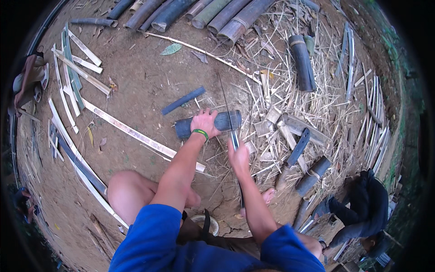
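Observation:
A short dark bamboo section (pixel 222 121) lies crosswise on the ground in front of me. My left hand (pixel 205 122), with a green wristband, grips it from above near its middle, fingers spread over the curve. In my right hand (pixel 239 156) is a saw (pixel 225 98), its long thin blade pointing away from me. The blade runs across the bamboo close to its right end and is seen almost edge-on, so its teeth do not show. My right forearm partly hides the dark lower part of the saw. A narrow dark bamboo strip (pixel 183 100) lies just beyond my left hand.
Thick bamboo poles (pixel 199 16) line the far side. Shavings and split pieces (pixel 272 122) cover the right, with a wooden-handled machete (pixel 297 148) and a bamboo piece (pixel 313 176). Long pale strips (pixel 127 129) lie left. A person in dark clothing (pixel 362 204) bends at the lower right.

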Available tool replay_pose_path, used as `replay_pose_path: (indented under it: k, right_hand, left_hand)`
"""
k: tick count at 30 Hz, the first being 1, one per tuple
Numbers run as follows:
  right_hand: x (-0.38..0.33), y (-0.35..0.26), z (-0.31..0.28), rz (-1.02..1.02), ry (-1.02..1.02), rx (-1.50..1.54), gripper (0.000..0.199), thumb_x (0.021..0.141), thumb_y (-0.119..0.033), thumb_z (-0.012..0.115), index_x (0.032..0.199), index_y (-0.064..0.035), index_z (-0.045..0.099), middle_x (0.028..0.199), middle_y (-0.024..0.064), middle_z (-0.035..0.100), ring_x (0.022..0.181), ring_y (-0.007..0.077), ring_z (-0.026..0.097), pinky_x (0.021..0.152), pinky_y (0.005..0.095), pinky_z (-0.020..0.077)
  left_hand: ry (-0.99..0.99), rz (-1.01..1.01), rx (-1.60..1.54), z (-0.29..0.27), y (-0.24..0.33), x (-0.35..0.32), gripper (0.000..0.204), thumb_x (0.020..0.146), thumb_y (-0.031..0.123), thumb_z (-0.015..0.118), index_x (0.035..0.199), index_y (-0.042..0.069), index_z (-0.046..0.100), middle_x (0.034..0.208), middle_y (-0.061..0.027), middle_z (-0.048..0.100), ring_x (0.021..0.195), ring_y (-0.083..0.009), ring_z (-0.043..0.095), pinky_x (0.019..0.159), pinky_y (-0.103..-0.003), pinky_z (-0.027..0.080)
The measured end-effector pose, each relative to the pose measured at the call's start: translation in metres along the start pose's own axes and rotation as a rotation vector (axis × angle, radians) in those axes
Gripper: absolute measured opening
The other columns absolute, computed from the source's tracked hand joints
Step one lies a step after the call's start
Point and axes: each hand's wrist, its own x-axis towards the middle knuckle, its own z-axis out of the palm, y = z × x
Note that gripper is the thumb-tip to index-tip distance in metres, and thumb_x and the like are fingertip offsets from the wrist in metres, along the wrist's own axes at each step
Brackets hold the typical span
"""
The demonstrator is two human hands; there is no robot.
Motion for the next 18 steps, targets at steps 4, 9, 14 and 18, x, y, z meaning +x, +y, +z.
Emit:
replay_pose_path:
  k: [4,9,14,18]
  right_hand:
    - [-0.079,0.031,-0.014,-0.143,0.086,0.179,0.039,0.1,-0.031,0.066,0.111,0.007,0.069,0.084,0.0309,0.07,0.078,0.0511,0.07,0.069,0.0536,0.0553]
    - [0.016,-0.002,0.005,0.011,0.008,0.059,0.036,0.101,-0.03,0.065,0.103,0.005,0.07,0.082,0.0282,0.07,0.078,0.0469,0.07,0.071,0.0541,0.0521]
    - [-0.091,0.04,-0.017,-0.09,0.006,0.049,0.034,0.099,-0.028,0.067,0.108,0.0053,0.069,0.081,0.0274,0.07,0.077,0.0444,0.071,0.068,0.0526,0.0534]
    - [-0.005,0.007,0.007,0.008,0.055,0.042,0.044,0.1,-0.037,0.065,0.107,0.0068,0.069,0.083,0.0325,0.07,0.081,0.048,0.071,0.074,0.0523,0.0556]
  left_hand:
    - [0.046,0.04,0.083,0.007,-0.012,-0.011,0.078,0.059,0.047,0.089,0.127,0.018,0.062,0.127,-0.0114,0.061,0.121,-0.0335,0.061,0.094,-0.048,0.058]
    - [0.016,0.02,-0.04,0.006,0.007,-0.001,0.08,0.056,0.048,0.09,0.126,0.019,0.062,0.124,-0.0112,0.062,0.122,-0.0327,0.06,0.096,-0.049,0.057]
    - [0.029,0.037,0.023,0.005,-0.016,0.001,0.083,0.056,0.053,0.089,0.128,0.02,0.062,0.122,-0.0116,0.063,0.121,-0.0331,0.061,0.095,-0.048,0.057]
    - [0.037,0.042,0.007,0.01,0.002,-0.003,0.085,0.057,0.053,0.09,0.13,0.019,0.062,0.123,-0.0127,0.064,0.12,-0.0336,0.062,0.096,-0.047,0.056]
